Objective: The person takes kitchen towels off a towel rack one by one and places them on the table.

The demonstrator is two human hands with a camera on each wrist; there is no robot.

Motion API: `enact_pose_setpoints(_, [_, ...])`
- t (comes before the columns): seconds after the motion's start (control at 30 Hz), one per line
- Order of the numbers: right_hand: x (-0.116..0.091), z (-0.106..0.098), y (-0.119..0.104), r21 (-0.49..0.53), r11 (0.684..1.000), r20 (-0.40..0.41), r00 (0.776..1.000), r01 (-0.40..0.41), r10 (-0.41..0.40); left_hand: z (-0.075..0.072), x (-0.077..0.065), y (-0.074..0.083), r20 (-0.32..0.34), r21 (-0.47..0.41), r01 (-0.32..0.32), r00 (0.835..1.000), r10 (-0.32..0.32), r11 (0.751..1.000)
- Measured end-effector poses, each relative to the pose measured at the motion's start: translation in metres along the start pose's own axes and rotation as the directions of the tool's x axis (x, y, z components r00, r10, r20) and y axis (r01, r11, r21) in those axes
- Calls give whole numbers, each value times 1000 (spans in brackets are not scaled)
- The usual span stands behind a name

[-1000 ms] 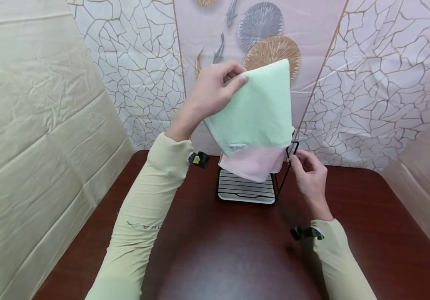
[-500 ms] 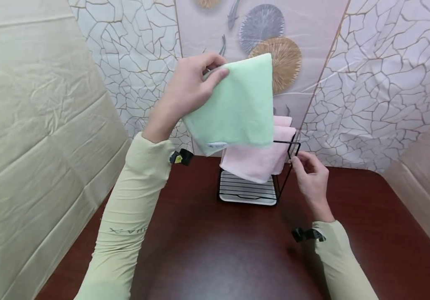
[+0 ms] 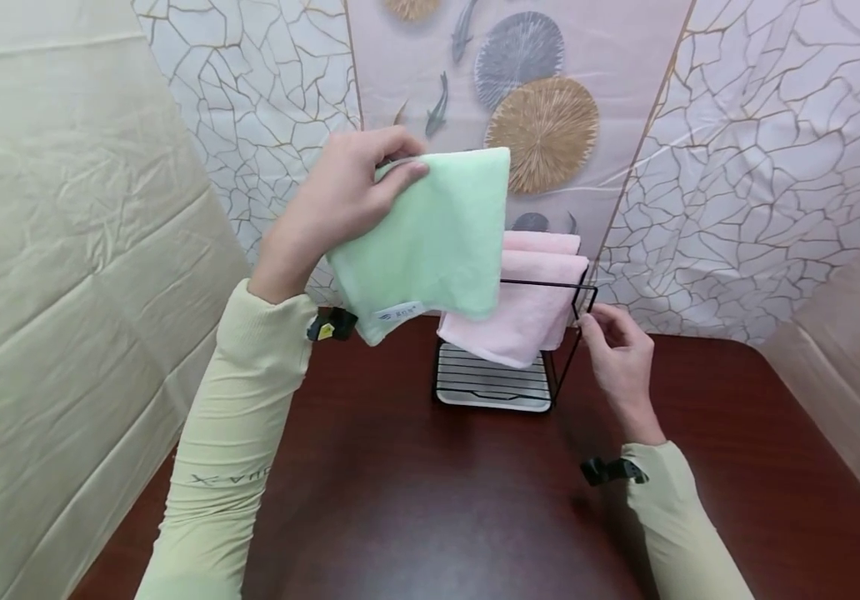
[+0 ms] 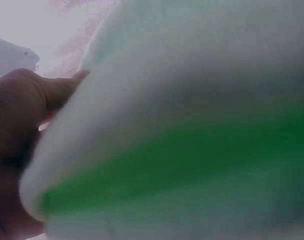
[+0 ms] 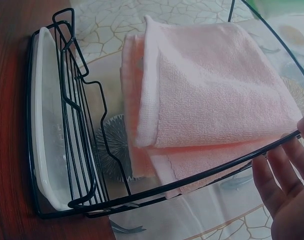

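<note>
My left hand (image 3: 351,187) pinches a folded mint-green towel (image 3: 437,233) by its top edge and holds it up in the air, a white label at its lower corner. In the left wrist view the green towel (image 4: 192,100) fills most of the picture, blurred. Behind and to the right, pink towels (image 3: 542,292) hang folded over a black wire rack (image 3: 572,358). The fingers and thumb of my right hand (image 3: 617,350) hold the rack's right upright. In the right wrist view, that hand (image 5: 287,185) grips the black wire beside the pink towel (image 5: 222,85).
A white drip tray (image 3: 493,403) lies under the rack's wire base. The rack stands on a dark red-brown table (image 3: 430,500), near the patterned backdrop (image 3: 760,167). A beige cloth wall (image 3: 77,250) rises on the left.
My left hand has drawn the green towel leftward, away from the rack, and the pink towels behind it have come into fuller view. My right hand stays on the rack.
</note>
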State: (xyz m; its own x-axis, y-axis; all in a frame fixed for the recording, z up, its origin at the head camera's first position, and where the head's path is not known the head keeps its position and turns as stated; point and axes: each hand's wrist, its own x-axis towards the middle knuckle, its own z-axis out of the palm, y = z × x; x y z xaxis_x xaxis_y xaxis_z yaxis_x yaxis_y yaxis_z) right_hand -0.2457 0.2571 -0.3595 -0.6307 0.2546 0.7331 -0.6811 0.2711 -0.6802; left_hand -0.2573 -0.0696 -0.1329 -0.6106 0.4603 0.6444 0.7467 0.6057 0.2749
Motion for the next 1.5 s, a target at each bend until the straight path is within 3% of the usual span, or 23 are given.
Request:
enact_pose_setpoints(0.33, [4,0,-3,6,1000,-7,1000,-2,2,-2,-21,-13,33,-10,-23,999,24,1000])
enact_pose_setpoints(0.5, [4,2,-3,34,999,-13,999,-29,29,3,-32,-23,54,-3,-44,998,44,999])
enact_pose_setpoints(0.9, [4,3,-3,0,1000,-4,1000,-30,30,16,-57,-46,88,14,-26,996,25,1000])
enact_pose_setpoints(1.1, [3,1,-3,-6,1000,5,1000,-26,26,28,-69,-61,131,-19,-25,991,28,999])
enact_pose_setpoints(1.5, [1,-1,0,16,1000,5,1000,-13,12,59,-88,-81,257,-47,66,965,-52,997])
